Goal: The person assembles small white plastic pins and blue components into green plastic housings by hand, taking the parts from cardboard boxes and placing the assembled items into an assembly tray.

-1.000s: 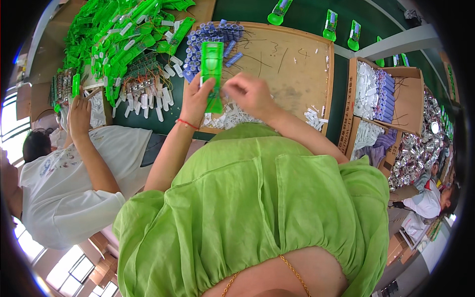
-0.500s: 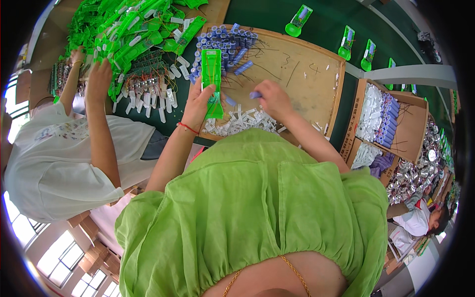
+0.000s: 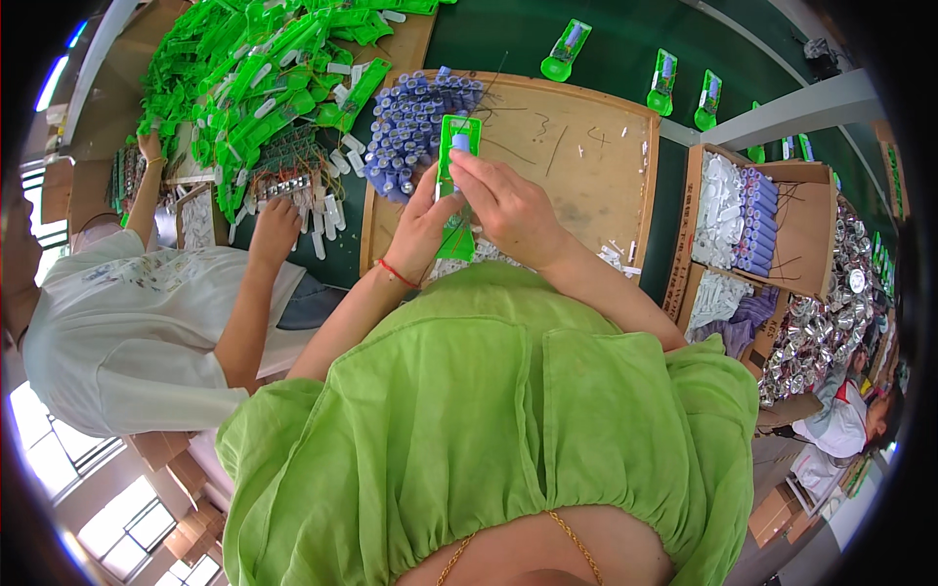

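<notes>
My left hand [image 3: 422, 227] is closed round a long green plastic housing [image 3: 457, 244], held upright over the wooden tray. A blue cylindrical battery cell [image 3: 460, 144] sits in the housing's upper part. My right hand [image 3: 516, 213] has its fingers closed together on that cell, pressing it against the housing; the fingertips partly cover it. Beyond my left hand, many more blue battery cells [image 3: 403, 132] stand bunched in the tray's far left corner, some with dark wires. Small white plastic pieces [image 3: 489, 251] lie at the tray's near edge, mostly hidden by my hands.
The wooden tray [image 3: 596, 195] has raised edges. Green housings [image 3: 264, 93] are heaped at the far left, near a co-worker's hand [image 3: 277, 230]. Cardboard boxes [image 3: 816, 239] with cells and white parts stand right. Housings with cells [image 3: 565, 54] lie on the green surface beyond.
My right hand has moved left with a blue cell to the housing, where the cell now lies. My left hand and the housing have shifted right. The co-worker's near hand has come down.
</notes>
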A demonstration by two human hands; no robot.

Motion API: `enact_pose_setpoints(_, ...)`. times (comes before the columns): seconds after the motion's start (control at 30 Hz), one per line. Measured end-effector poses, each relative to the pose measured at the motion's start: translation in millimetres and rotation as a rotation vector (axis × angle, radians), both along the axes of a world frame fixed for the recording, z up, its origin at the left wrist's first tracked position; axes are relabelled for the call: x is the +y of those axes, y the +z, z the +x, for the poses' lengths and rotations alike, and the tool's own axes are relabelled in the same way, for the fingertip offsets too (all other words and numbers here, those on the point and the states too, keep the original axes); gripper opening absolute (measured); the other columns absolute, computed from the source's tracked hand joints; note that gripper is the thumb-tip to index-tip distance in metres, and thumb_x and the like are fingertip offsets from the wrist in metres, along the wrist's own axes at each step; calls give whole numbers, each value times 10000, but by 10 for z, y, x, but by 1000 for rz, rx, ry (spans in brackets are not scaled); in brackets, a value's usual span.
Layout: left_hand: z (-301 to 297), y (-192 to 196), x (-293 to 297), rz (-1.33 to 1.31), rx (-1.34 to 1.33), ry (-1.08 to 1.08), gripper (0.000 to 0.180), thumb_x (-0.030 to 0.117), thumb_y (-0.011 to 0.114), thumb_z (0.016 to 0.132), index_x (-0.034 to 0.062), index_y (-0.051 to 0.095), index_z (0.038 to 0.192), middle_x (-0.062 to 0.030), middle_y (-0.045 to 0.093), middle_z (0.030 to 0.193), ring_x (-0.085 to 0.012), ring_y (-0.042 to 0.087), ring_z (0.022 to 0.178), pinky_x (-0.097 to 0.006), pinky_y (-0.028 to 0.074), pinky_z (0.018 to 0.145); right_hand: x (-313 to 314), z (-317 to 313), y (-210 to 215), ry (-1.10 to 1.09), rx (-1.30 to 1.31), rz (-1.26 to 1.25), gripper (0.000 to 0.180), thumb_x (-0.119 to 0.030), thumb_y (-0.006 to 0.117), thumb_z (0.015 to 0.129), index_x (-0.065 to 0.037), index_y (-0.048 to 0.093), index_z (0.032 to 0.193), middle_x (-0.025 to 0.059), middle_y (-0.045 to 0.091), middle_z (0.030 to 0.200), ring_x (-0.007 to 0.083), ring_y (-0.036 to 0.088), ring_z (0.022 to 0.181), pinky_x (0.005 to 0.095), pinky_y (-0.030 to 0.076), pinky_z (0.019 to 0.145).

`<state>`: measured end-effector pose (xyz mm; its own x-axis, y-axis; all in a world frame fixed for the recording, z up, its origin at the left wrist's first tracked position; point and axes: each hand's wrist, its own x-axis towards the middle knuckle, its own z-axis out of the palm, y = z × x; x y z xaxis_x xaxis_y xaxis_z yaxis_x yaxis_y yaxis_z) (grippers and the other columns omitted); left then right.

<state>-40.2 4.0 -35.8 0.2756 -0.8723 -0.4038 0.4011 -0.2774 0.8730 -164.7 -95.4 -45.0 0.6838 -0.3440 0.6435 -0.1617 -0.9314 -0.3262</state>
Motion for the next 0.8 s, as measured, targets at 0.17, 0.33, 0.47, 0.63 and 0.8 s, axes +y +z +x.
enact_pose_setpoints(0.17, 81, -264, 182, 18, 392, 128, 338, 294, 417, 1001, 82, 479, 1258, -72, 616, 1061, -194, 642, 900, -338, 544, 773, 107, 9, -135, 174, -89, 389, 404, 17, 565, 769, -24, 613, 1168, 102, 602, 1199, 253, 553, 1113, 369, 448, 964)
enact_pose_setpoints(0.33, 166, -105, 268, -21, 56, 80, 292, 255, 486, 978, 43, 459, 1177, -107, 622, 860, -177, 632, 696, -304, 526, 628, 26, -147, -196, 151, -268, 1090, 302, -64, 543, 866, -65, 632, 1154, 106, 650, 1098, 202, 613, 1001, 298, 495, 821)
enact_pose_setpoints(0.47, 441, -90, 367, 7, 44, 152, 259, 223, 471, 977, 29, 469, 1149, -126, 623, 908, -184, 624, 709, -305, 531, 613, -440, -478, -911, -93, -279, 1166, 252, -164, 586, 869, -102, 661, 1102, 82, 677, 1037, 165, 634, 903, 269, 492, 773)
enact_pose_setpoints(0.63, 533, -10, 401, -4, 96, 177, 421, 385, 385, 977, 23, 466, 1176, -169, 626, 958, -236, 640, 804, -365, 538, 691, -296, -508, -1415, 57, 394, 604, 201, -171, 653, 798, -140, 694, 992, 56, 643, 956, 228, 592, 906, 317, 478, 781)
enact_pose_setpoints(0.8, 571, 0, 261, 24, 398, 188, 649, 633, 252, 935, 75, 498, 1156, -183, 629, 998, -305, 646, 831, -413, 549, 710, -269, -250, -1462, 197, 471, 395, 150, -179, 653, 765, -137, 680, 907, 55, 616, 909, 255, 573, 911, 383, 473, 789)
